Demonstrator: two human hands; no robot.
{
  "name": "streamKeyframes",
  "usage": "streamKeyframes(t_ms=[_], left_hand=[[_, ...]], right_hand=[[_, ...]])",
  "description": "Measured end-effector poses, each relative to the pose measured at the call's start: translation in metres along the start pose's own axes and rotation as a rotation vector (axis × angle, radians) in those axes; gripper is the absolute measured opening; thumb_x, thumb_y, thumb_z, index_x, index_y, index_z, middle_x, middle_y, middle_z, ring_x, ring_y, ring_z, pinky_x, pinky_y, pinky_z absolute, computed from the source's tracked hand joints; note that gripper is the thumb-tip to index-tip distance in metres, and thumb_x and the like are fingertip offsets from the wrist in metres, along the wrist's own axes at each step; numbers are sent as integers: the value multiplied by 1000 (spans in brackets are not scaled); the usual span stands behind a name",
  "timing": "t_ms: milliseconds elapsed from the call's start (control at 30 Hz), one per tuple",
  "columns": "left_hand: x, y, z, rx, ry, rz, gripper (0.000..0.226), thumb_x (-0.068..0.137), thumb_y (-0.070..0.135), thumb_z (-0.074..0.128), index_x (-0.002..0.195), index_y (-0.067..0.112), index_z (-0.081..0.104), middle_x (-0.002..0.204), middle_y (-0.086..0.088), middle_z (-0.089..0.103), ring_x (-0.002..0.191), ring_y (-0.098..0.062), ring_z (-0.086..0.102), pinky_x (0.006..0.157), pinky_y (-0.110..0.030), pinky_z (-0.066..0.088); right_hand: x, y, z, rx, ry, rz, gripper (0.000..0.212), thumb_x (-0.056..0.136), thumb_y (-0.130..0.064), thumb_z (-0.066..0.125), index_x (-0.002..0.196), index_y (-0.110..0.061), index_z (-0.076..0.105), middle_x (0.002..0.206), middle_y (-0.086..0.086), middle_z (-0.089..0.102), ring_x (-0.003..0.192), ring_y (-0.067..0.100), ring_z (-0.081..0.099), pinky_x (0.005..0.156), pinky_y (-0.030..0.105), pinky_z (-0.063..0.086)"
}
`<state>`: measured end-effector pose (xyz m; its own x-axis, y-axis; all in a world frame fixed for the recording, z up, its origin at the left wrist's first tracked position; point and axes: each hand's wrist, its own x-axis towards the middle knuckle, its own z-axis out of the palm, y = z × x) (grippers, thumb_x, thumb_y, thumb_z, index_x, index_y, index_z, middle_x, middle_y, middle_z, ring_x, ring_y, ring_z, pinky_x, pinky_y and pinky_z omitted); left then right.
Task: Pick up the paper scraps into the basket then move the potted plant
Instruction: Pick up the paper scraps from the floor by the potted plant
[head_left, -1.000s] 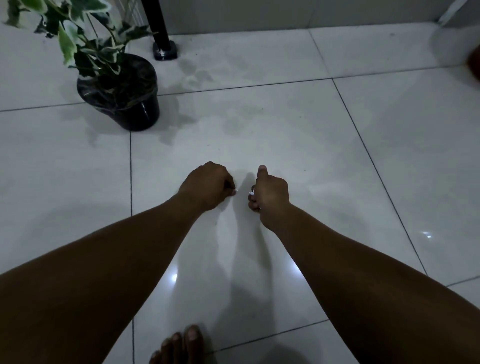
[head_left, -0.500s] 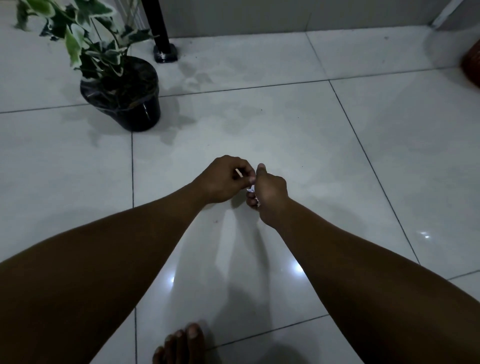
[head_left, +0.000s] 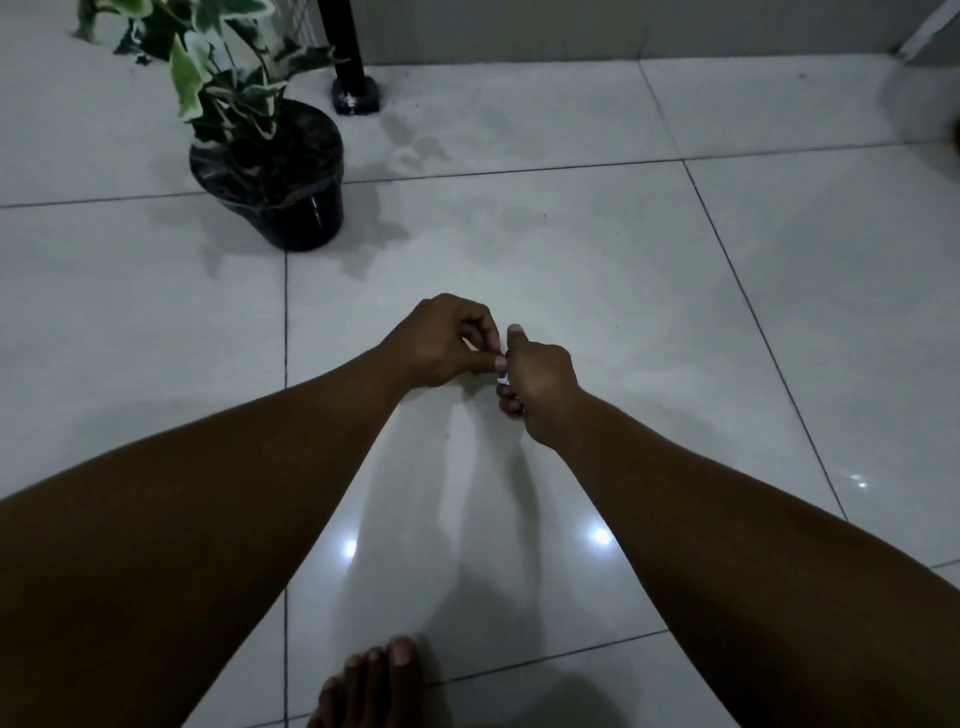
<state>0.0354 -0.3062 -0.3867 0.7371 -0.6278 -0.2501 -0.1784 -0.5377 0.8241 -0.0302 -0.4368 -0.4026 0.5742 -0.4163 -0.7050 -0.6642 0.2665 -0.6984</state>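
Note:
My two hands meet above the middle of the tiled floor. My right hand (head_left: 537, 387) is curled round small white paper scraps (head_left: 503, 378) that peek out at its fingers, thumb raised. My left hand (head_left: 441, 340) pinches a scrap at its fingertips, touching the right hand. The potted plant (head_left: 270, 171), green-and-white leaves in a black pot, stands on the floor at the upper left, well apart from both hands. No basket shows in this view.
A black post with a square foot (head_left: 356, 96) stands behind the pot near the wall. My bare foot (head_left: 371, 680) is at the bottom edge. A reddish object (head_left: 956, 137) peeks in at the right edge. Pale glossy tiles surround the hands.
My left hand moved right from a gap to touch the right hand, its fingers now pinching at the scraps. The view shifted slightly, with the pot lower in frame.

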Motion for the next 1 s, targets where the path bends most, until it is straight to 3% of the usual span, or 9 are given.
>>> streamKeyframes(t_ms=[67,133,233,367,567,733,900,1000], left_hand=[[-7,-7,-2,-10,-73,-52,17,75,16,85,88,21,75,76,11,77,76,-7,74,71,-15,56],[-14,-16,-6,34,-118,-84,22,75,18,86,94,25,77,79,8,77,77,-4,73,74,-15,55],[-30,-28,-10,229,-184,-105,31,66,31,91,95,28,79,83,12,75,68,11,64,64,-2,45],[-45,-32,-5,370,-225,-114,31,68,28,90,96,20,80,91,7,75,77,1,63,64,1,39],[-55,-23,1,525,-197,-18,15,79,23,80,94,22,81,96,7,75,88,-10,67,74,-19,44],[-59,-20,5,634,-208,38,18,80,29,75,97,27,79,102,12,73,97,-10,65,78,-22,47],[-59,-25,12,726,-151,103,17,86,33,63,95,25,76,98,7,66,94,-16,63,72,-25,44],[-54,-19,17,446,48,17,12,87,29,68,90,19,75,91,3,68,83,-16,64,73,-27,48]], right_hand=[[5,4,0,-11,52,29,45,101,-43,47,79,-4,57,59,9,54,29,14,40,35,18,31],[8,6,-1,-13,84,47,45,100,-44,48,83,-3,58,59,9,55,28,14,41,35,18,31],[9,6,1,33,66,38,43,100,-41,49,78,-4,55,57,8,54,28,14,39,36,18,29],[4,6,7,36,44,27,40,99,-38,49,76,-6,53,56,8,53,24,13,38,34,16,29],[-2,7,9,-12,35,25,37,99,-36,47,78,-6,53,57,8,54,30,16,40,34,18,30],[-4,5,3,-1,48,36,34,99,-34,48,88,-3,55,59,9,54,27,15,37,33,16,28],[-4,6,-3,1,51,25,37,100,-35,47,79,-5,53,56,9,53,26,14,40,34,16,29],[-5,7,-4,5,55,22,40,99,-36,47,74,-5,53,56,9,54,31,17,40,35,18,29]])
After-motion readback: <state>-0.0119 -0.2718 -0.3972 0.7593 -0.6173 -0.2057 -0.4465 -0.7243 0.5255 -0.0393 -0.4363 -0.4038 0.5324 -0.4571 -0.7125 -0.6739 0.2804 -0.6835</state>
